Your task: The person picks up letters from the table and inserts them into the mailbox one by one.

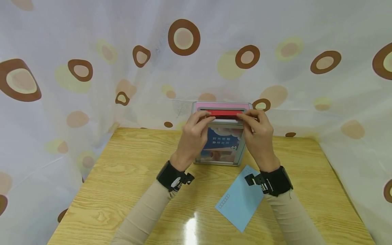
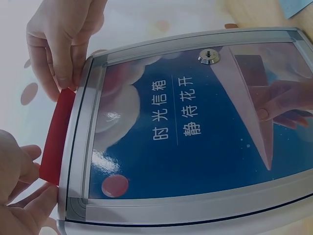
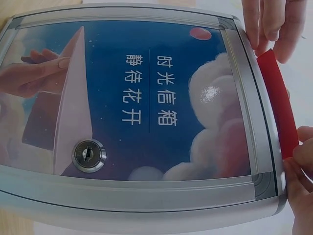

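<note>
A red envelope [image 1: 225, 113], with only a narrow strip showing, stands at the slot in the top of a silver-framed letter box [image 1: 223, 146]. My left hand [image 1: 192, 137] pinches its left end between thumb and fingers. At the other end, my right hand [image 1: 259, 137] pinches it the same way. In both wrist views the red strip [image 2: 57, 137] runs along the box's top edge, with the fingertips right beside the metal frame. The envelope's lower part is hidden.
A light blue envelope [image 1: 240, 199] lies aslant on the wooden table [image 1: 128, 183], in front of the box and partly under my right wrist. The box's front carries a keyhole lock [image 3: 88, 155]. A patterned curtain [image 1: 196, 75] hangs behind and at both sides.
</note>
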Tool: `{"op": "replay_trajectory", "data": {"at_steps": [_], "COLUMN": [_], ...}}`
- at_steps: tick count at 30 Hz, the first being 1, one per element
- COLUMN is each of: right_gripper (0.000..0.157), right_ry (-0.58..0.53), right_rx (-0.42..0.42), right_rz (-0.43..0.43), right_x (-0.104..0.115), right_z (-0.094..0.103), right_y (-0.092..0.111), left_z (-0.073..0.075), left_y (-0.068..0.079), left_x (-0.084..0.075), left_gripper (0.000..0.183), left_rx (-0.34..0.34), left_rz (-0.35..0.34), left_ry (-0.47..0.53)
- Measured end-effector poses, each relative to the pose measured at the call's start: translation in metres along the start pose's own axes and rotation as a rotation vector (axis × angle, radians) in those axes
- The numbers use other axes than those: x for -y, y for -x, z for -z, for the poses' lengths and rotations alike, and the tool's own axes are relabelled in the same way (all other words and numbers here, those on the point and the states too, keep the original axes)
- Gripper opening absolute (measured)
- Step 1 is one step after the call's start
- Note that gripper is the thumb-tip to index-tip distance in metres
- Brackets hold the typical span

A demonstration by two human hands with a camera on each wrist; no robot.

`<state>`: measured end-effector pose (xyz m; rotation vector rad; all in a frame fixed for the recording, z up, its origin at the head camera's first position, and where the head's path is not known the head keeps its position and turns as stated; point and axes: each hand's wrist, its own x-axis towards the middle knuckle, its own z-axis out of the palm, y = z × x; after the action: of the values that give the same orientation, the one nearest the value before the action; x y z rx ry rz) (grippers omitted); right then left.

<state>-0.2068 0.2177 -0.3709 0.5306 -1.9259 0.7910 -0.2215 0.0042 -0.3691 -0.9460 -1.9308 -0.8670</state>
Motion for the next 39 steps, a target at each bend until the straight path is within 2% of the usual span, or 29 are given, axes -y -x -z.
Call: {"op": "replay_trajectory", "data": {"at_steps": [12, 22, 27, 39], "right_gripper": [0.022, 0.023, 0.023, 0.024], "right_ry": [-0.018, 0.014, 0.039, 0.026], "right_rx": [0.01, 0.03, 0.044, 0.021], "right_rz": [0.013, 0.022, 0.034, -0.008], "right_x": [0.0019, 0.0023, 0.0013, 0.0045], "right_z": [-0.0001, 0.0, 0.0005, -0.0011], "right_y": [0.0013, 0.0026, 0.0052, 0.0056], "left_z": [0.0005, 0.0018, 0.0011, 0.0005], "left_y": [0.0018, 0.0003, 0.0012, 0.0022], "left_x": [0.0004, -0.0019, -0.0037, -0.0052], "left_gripper": [0.025, 0.032, 0.032, 0.027], "left_rx": [-0.014, 0.007, 0.046, 0.072], "left_rz": [-0.003, 0.018, 0.027, 0.037], "left_ry": [-0.018, -0.046, -0.075, -0.06]}}
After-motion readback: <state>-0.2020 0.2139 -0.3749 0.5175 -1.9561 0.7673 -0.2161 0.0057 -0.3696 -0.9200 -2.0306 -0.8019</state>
